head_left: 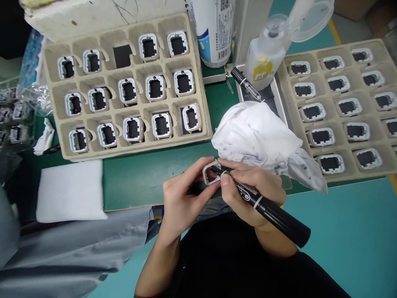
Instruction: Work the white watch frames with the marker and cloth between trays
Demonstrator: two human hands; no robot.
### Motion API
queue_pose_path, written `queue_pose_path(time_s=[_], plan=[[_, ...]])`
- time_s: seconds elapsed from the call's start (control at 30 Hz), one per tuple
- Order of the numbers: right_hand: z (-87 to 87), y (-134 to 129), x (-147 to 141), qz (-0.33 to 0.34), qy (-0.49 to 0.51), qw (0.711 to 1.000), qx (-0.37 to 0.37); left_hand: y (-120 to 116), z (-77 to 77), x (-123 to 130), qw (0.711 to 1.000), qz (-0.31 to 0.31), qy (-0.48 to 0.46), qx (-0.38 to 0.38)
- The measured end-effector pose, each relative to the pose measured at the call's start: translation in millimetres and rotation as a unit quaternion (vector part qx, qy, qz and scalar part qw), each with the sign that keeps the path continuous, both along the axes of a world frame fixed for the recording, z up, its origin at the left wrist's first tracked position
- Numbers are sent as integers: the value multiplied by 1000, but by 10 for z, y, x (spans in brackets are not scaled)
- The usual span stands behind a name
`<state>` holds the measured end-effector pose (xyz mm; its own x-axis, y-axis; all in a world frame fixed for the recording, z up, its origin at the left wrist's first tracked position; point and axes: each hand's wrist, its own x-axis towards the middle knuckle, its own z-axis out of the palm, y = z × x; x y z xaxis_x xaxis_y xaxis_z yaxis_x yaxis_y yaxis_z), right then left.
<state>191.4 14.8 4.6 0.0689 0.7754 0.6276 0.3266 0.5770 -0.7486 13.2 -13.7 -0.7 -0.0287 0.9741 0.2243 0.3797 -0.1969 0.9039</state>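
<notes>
My left hand pinches a small white rounded-square frame between thumb and fingers, over the table's front edge. In my right hand is a thick black marker, slanting down to the right, with its tip end at the frame's opening. The exact contact of the tip is too small to tell. Behind my right hand lies a crumpled white cloth. A moulded tray with several similar frames in its compartments stands at the left; its back-row middle compartment holds only a dark square.
A second tray of frames stands at the right. Behind the cloth are another marker, a clear bottle and a large white bottle. A folded white cloth lies front left, beside grey fabric.
</notes>
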Motion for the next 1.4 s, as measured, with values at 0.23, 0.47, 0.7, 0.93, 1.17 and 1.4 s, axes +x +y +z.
queue_pose_path(time_s=[0.23,0.47,0.7,0.93,1.17,1.4], plan=[[-12,13,11,5,-1,1000,7,2,3,-1,1000,-2,16,9],[-26,13,19,3,-7,1000,11,2,-1,-2,1000,1,27,11],[-9,1,15,-3,-6,1000,0,-6,-22,-14,1000,-2,24,16],[-27,2,13,3,6,1000,1,-6,-24,-21,999,1,49,21],[-37,-4,25,3,9,1000,-6,11,-1,2,998,0,61,35],[-39,19,22,7,15,1000,3,42,9,-24,1000,-15,-5,0]])
